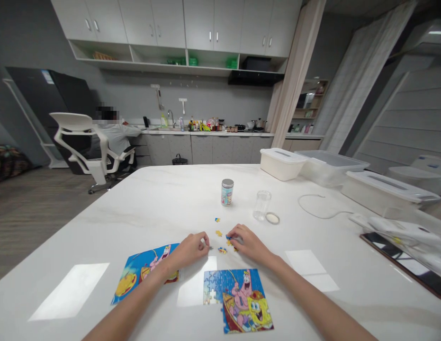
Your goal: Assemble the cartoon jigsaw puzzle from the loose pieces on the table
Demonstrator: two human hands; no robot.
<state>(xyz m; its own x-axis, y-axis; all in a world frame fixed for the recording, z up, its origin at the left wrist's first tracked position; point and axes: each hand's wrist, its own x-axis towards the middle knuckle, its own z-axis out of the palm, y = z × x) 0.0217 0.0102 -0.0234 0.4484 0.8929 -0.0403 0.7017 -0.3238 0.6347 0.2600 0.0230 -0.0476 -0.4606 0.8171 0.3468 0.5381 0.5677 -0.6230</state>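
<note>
My left hand [192, 248] pinches a small puzzle piece [211, 247], seen nearly edge-on, just above the table. My right hand [244, 242] has its fingers closed on a blue puzzle piece [228, 237], with other pieces close under the fingertips. Between the hands lie loose blue-and-yellow pieces [222, 250], and a yellow piece [219, 233] sits a little farther off. Nearer me is a partly assembled cartoon jigsaw [247, 300], with a gap at its lower left. The printed reference picture [138, 270] lies partly under my left forearm.
Beyond the pieces stand a lidded printed jar [227, 192] and a clear jar [263, 206] beside a round lid [272, 218]. Plastic boxes [282, 163], a cable [312, 215] and a dark tablet-like object [408, 265] line the right side. A person sits in the background.
</note>
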